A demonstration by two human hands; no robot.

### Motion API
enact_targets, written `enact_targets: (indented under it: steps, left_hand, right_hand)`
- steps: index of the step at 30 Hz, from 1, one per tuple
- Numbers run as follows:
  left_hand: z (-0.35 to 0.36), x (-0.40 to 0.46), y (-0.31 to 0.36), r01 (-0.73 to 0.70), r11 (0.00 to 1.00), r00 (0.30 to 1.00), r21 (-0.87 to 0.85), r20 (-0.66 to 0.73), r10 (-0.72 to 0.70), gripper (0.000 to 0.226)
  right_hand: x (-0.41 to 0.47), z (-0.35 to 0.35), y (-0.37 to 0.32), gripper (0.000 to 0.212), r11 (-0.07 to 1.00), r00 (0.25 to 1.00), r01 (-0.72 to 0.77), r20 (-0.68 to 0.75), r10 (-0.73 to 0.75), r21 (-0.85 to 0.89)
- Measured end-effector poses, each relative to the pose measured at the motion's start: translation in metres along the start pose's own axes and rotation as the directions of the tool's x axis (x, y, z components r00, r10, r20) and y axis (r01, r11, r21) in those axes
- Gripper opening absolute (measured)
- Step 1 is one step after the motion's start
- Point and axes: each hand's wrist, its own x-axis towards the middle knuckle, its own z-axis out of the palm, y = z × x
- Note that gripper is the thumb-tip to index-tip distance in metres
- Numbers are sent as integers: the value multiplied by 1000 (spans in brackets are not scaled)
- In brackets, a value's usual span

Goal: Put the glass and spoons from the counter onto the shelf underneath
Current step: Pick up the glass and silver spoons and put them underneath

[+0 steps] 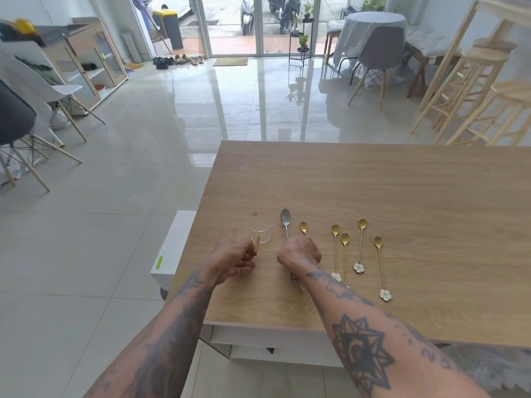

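Note:
A clear glass with a wooden handle stands near the left edge of the wooden counter. My left hand grips that handle. To its right lies a silver spoon, and my right hand is closed over its handle. A gold spoon bowl shows just above that hand, its handle hidden. Further right lie several long gold spoons with white flower ends. A white shelf front shows under the counter's near edge.
A white box unit sticks out at the counter's left side. Shiny tiled floor spreads left and ahead. Chairs stand far left, wooden stools far right. A grey rug lies at bottom right.

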Motion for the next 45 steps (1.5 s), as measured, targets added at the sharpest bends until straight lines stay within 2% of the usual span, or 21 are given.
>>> enact_targets:
  steps: [6,11,16,18,20,23,26,30,35,38,45]
  left_hand:
    - [-18,-12,-15,80,988,995,-131,65,-72,18]
    - [-28,-29,-30,91,953,994,-288,89,-68,19]
    - [-40,-52,-42,78,930,992,-360,118,-37,18]
    - [-46,-63,-49,63,932,991,-356,131,-16,19]
    - [-51,-74,-56,38,934,990,-356,138,13,19]
    - [-59,-93,-63,-3,919,987,-393,146,66,17]
    - [-66,-112,-66,-34,909,982,-415,158,109,21]
    - [-74,-138,-71,-67,896,977,-438,154,149,28]
    - [-80,-168,-86,-117,890,974,-440,123,190,33]
    - [-85,-182,-92,-142,889,975,-436,93,201,35]
    - [-68,-206,-122,-171,862,981,-477,0,195,23]
  right_hand:
    - [-8,-2,5,10,1000,1000,12,3,-12,-20]
    - [-21,-7,16,29,992,993,-30,117,16,120]
    - [-43,-9,27,29,951,985,-92,165,44,294]
    - [-52,-7,32,20,914,976,-96,216,9,393]
    - [-66,-10,37,10,818,954,-140,296,-39,557]
    - [-89,-20,44,26,705,931,-141,335,-143,695]
    - [-111,-28,49,26,663,919,-109,330,-217,740]
    - [-134,-33,56,12,590,911,-110,318,-262,800]
    - [-158,-36,72,15,514,871,-187,383,-308,837]
    - [-169,-41,80,15,477,856,-183,378,-353,860]
    - [-184,-34,111,19,557,840,-121,384,-383,821]
